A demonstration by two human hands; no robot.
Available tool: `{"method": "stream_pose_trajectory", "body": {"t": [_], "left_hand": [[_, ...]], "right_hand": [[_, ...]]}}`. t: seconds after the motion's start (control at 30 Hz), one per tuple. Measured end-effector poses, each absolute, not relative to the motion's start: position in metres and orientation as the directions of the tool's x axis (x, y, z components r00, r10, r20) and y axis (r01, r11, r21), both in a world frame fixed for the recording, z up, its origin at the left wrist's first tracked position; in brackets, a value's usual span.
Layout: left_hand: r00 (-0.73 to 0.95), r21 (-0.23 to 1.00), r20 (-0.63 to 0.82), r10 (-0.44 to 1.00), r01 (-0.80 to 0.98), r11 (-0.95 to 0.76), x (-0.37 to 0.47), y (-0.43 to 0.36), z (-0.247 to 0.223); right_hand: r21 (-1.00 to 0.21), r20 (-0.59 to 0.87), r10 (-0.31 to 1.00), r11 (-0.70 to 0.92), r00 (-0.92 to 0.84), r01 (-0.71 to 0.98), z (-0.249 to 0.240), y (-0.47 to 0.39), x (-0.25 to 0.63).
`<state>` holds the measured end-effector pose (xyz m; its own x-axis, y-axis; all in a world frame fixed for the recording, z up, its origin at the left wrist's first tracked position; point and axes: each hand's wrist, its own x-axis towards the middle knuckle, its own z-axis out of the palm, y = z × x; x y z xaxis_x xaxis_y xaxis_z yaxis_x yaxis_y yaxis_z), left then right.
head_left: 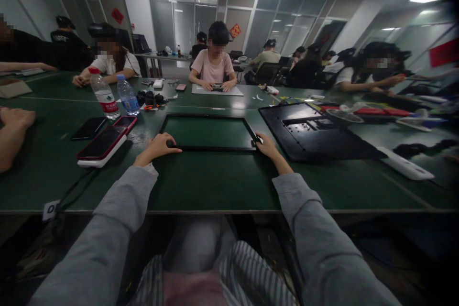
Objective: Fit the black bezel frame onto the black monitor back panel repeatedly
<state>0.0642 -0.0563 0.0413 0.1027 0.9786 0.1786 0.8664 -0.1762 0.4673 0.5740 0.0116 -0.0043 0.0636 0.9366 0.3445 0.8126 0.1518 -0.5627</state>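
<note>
A thin black rectangular frame (211,148), like a monitor bezel, lies on the green table (215,184) in front of me, and the tabletop shows through its opening. My left hand (158,147) grips its near left corner, thumb along the near bar and fingers curled over the side. At the near right corner, my right hand (267,147) is closed around the right bar. Just to the right of the frame lies a black monitor back panel (315,136) with metal ports in its recess.
Left of the frame are a phone in a red case (103,142), a dark phone (89,128), a red-capped bottle (103,95) and a blue-capped bottle (128,96). A white power strip (407,165) lies right. Across the table a person in pink (214,64) works; another person's hand (16,119) rests at left.
</note>
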Motion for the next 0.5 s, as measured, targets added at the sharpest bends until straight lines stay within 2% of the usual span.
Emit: {"method": "stream_pose_trajectory", "body": {"t": [0.13, 0.27, 0.33, 0.4, 0.5], "left_hand": [[0.078, 0.445, 0.14, 0.987, 0.886, -0.134, 0.062, -0.053, 0.043], [0.019, 0.478, 0.115, 0.993, 0.876, -0.072, 0.06, -0.051, 0.042], [-0.009, 0.505, 0.127, 0.992, 0.861, -0.057, 0.058, -0.049, 0.04], [-0.034, 0.541, 0.145, 0.989, 0.84, -0.05, 0.055, -0.047, 0.039], [-0.057, 0.628, 0.158, 0.986, 0.777, -0.056, 0.05, -0.043, 0.039]], "right_hand": [[-0.628, 0.34, 0.918, 0.061, 0.203, 0.776, 0.001, 0.011, 0.577], [-0.609, 0.448, 0.795, -0.063, 0.409, 0.79, 0.018, 0.001, 0.595], [-0.632, 0.507, 0.668, -0.142, 0.544, 0.762, 0.028, -0.008, 0.608], [-0.706, 0.52, 0.484, -0.222, 0.704, 0.673, 0.038, -0.019, 0.623], [-0.835, 0.411, 0.156, -0.331, 0.898, 0.44, 0.046, -0.032, 0.645]]}}
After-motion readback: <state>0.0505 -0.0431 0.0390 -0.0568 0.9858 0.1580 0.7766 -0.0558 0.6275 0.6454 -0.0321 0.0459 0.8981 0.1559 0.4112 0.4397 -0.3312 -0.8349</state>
